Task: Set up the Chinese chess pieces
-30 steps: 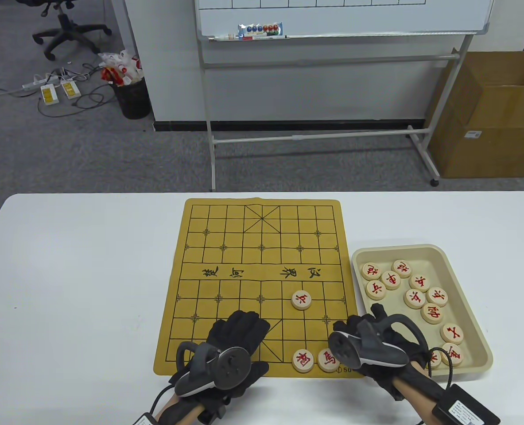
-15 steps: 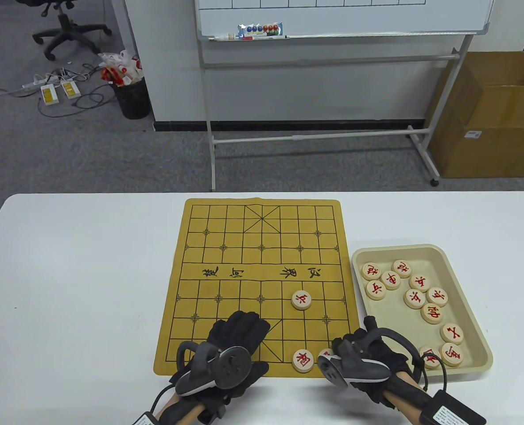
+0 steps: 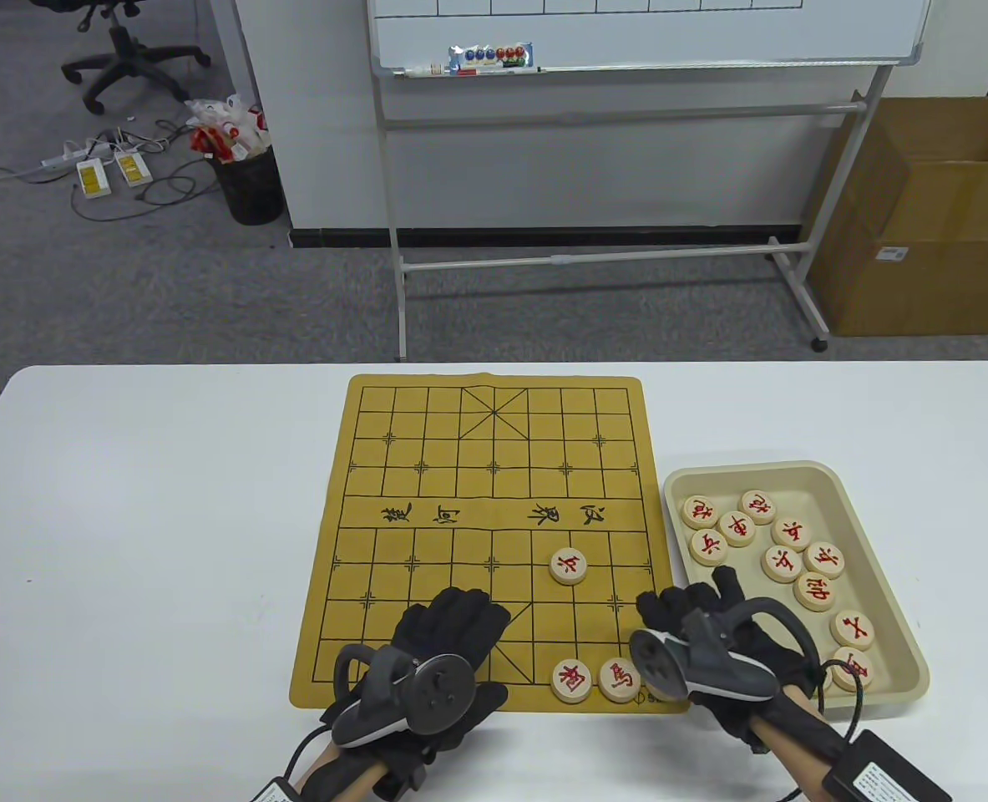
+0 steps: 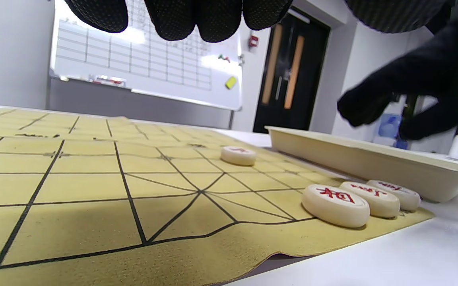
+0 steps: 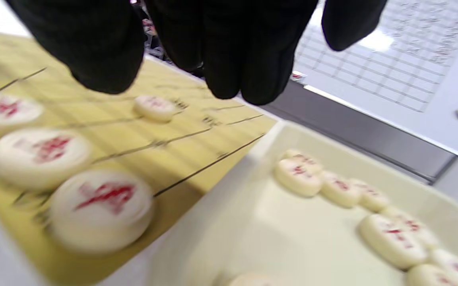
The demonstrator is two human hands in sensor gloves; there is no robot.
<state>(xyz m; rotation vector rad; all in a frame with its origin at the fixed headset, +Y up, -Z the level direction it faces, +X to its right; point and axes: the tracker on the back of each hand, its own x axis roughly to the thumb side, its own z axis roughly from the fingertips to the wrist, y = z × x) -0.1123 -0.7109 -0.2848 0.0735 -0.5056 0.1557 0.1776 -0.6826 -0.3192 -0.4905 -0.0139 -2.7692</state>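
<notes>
The yellow board (image 3: 427, 468) lies mid-table. One red-lettered piece (image 3: 569, 566) stands mid-board. Two pieces (image 3: 571, 681) (image 3: 619, 679) show in the near row. The left wrist view shows a third one (image 4: 394, 194) beside them at the board's corner; my right hand hides it in the table view. My left hand (image 3: 452, 622) rests flat on the board's near edge, holding nothing. My right hand (image 3: 684, 597) hovers over the board's right edge beside the tray (image 3: 794, 466), fingers (image 5: 221, 59) spread and empty. Several pieces (image 3: 794, 535) lie in the tray.
The tray's left wall (image 5: 229, 190) sits tight against the board's right edge. White table (image 3: 143, 518) extends to the left of the board. A whiteboard stand (image 3: 627, 251) and a cardboard box (image 3: 928, 217) stand on the floor beyond the table.
My right hand dipped left and down over the board's near right corner, then came back up and right toward the tray with fingers spread. My left hand has not moved.
</notes>
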